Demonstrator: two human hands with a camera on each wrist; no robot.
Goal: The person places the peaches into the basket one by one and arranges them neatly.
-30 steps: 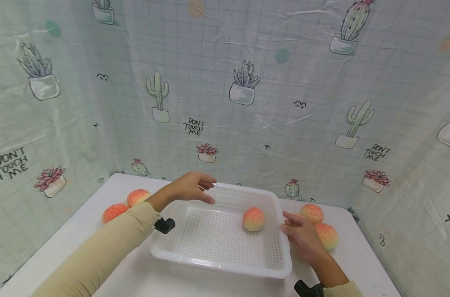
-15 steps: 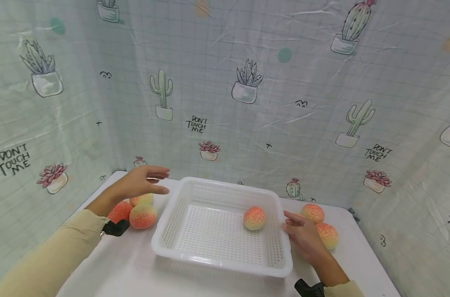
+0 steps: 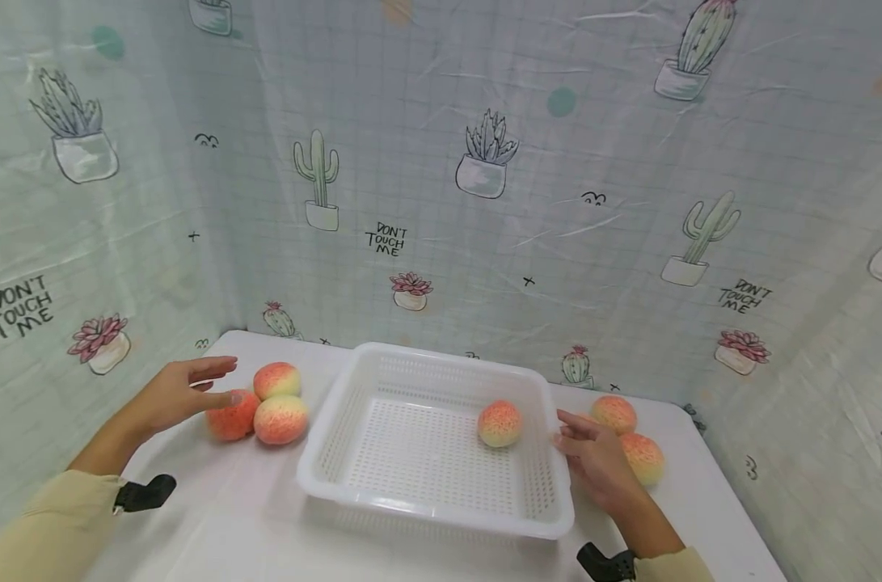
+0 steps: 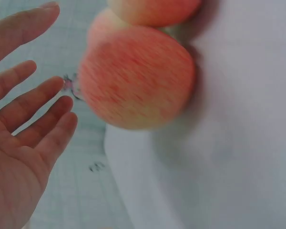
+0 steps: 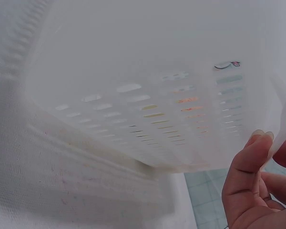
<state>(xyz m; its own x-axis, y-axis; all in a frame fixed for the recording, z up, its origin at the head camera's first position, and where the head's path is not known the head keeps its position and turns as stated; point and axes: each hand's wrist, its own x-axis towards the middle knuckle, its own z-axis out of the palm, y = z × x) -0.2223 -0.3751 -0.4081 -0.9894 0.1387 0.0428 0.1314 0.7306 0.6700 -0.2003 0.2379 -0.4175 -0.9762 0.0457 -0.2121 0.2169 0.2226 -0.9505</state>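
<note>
While the right hand (image 3: 597,462) holds the near-right rim of the white basket (image 3: 433,512) — fingers curled at its edge — the left hand (image 3: 173,396) hangs beside a reddish peach (image 3: 231,418), thumb and fingers spread wide, nothing held. Two paler peaches (image 3: 281,420) sit close against the reddish one on the white table, left of the basket. One peach inside (image 3: 500,423), toward the basket's right wall. Right-hand peaches (image 3: 642,457) lie beyond the right hand — two plain, perhaps a third, mostly hidden by the fingers.
</note>
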